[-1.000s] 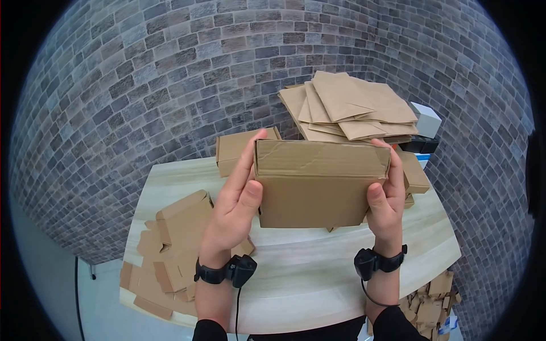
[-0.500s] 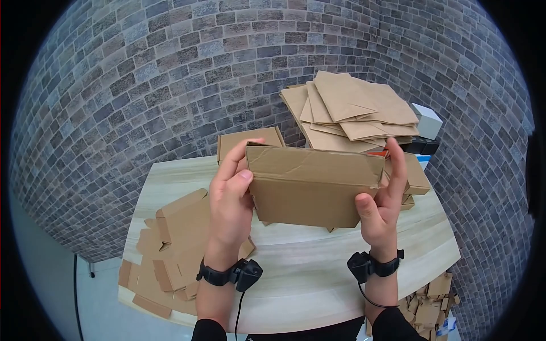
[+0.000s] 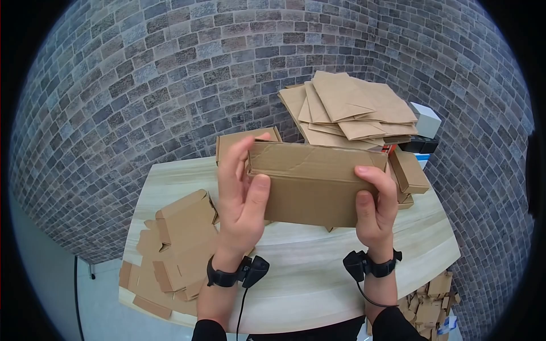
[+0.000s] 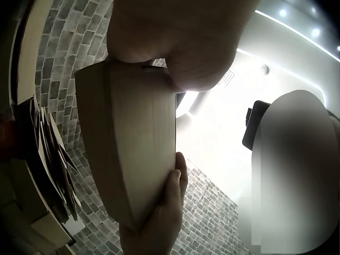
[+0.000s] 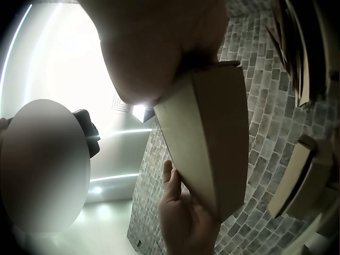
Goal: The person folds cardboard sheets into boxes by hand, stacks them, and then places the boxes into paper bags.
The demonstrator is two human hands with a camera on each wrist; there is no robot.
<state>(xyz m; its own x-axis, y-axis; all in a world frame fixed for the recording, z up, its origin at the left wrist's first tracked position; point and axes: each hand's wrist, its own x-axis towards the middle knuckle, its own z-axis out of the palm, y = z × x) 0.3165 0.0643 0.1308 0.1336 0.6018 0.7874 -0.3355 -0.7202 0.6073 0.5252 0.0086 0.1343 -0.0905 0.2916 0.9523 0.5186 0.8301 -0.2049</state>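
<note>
A closed brown cardboard box (image 3: pixel 315 196) is held up above the table, its creased narrow side uppermost in the head view. My left hand (image 3: pixel 244 204) holds its left end, thumb on the near face and fingers up along the end. At the right end my right hand (image 3: pixel 378 210) grips it, with the forefinger bent over the near face and the thumb just below. The left wrist view shows the box (image 4: pixel 141 138) between both hands, the right hand (image 4: pixel 154 223) at its far end. In the right wrist view the left hand (image 5: pixel 188 223) supports the box's lower end.
Flattened cardboard (image 3: pixel 182 250) lies on the table's left side. Another box (image 3: pixel 227 142) stands at the back. Behind the held box is a stack of brown paper bags (image 3: pixel 364 108), with small boxes (image 3: pixel 412 173) to the right. Cardboard scraps (image 3: pixel 429 310) lie on the floor.
My right forefinger, earlier raised along the box's end, now bends over the near face. The left thumb has shifted right along the box. The box has tilted slightly and levelled again.
</note>
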